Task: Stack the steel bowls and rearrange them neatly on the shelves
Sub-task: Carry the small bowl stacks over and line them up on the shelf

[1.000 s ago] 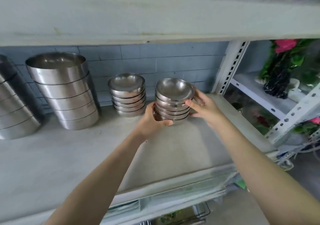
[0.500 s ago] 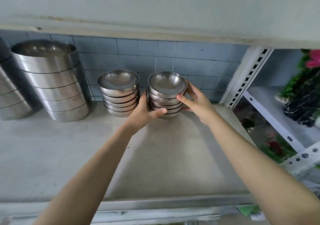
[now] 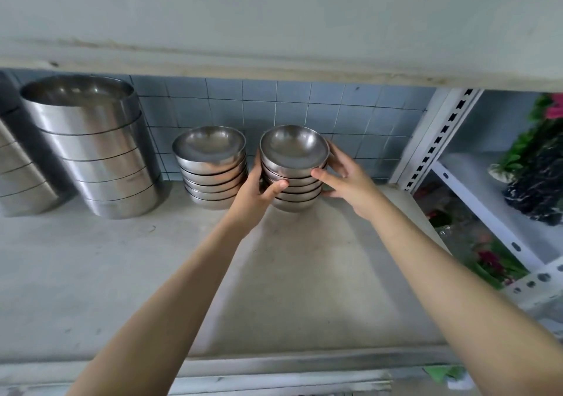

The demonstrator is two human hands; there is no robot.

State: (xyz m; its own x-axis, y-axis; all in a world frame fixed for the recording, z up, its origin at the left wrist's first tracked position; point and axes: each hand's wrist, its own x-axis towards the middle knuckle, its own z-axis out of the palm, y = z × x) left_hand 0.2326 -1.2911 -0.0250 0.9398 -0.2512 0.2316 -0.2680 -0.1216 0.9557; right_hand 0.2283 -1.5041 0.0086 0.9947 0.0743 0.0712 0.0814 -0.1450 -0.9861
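A stack of several small steel bowls (image 3: 294, 149) stands at the back of the grey shelf (image 3: 304, 273), near the tiled wall. My left hand (image 3: 254, 196) clasps its left side with the thumb across the front. My right hand (image 3: 344, 179) clasps its right side, fingers behind the stack. A second stack of small steel bowls (image 3: 211, 167) stands just left of it, almost touching my left hand. Farther left is a tall stack of large steel bowls (image 3: 91, 149), and another large stack (image 3: 18, 176) is cut off by the left edge.
The shelf above (image 3: 274, 30) hangs low over the bowls. A white perforated upright (image 3: 438, 139) bounds the shelf on the right. Beyond it a white rack holds artificial flowers and plants (image 3: 536, 164). Bare shelf surface lies in front of the stacks.
Both hands have pushed the held stack back toward the wall, next to the other small stack. The camera has moved closer and tilted down.
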